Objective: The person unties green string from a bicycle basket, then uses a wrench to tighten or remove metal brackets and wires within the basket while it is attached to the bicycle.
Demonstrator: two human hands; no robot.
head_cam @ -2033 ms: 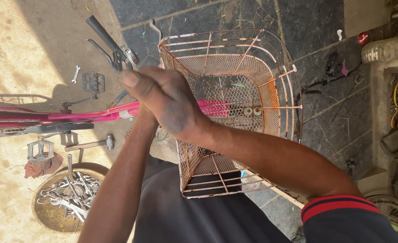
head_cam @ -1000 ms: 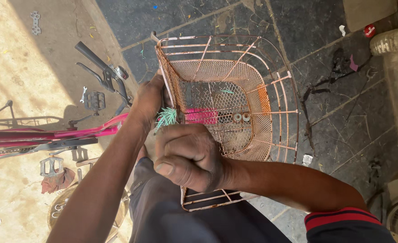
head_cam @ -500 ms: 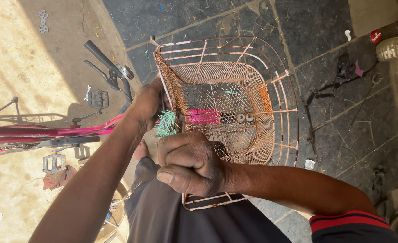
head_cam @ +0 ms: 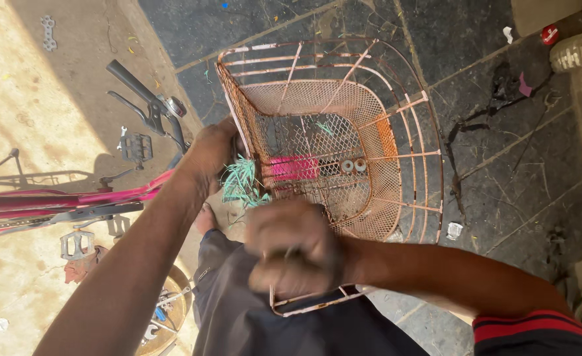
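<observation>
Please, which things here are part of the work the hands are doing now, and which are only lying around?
In the work:
- wire basket, gripped at its edge by the left hand
- right hand, closed and blurred, just below the basket
- green tassel
- pink bicycle frame

Lying about:
- loose pedal
- bowl of tools
- flat metal piece

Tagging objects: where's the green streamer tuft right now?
In the head view, the green streamer tuft sits left of centre, against the wire basket, just under the left hand and above the blurred right hand.
</observation>
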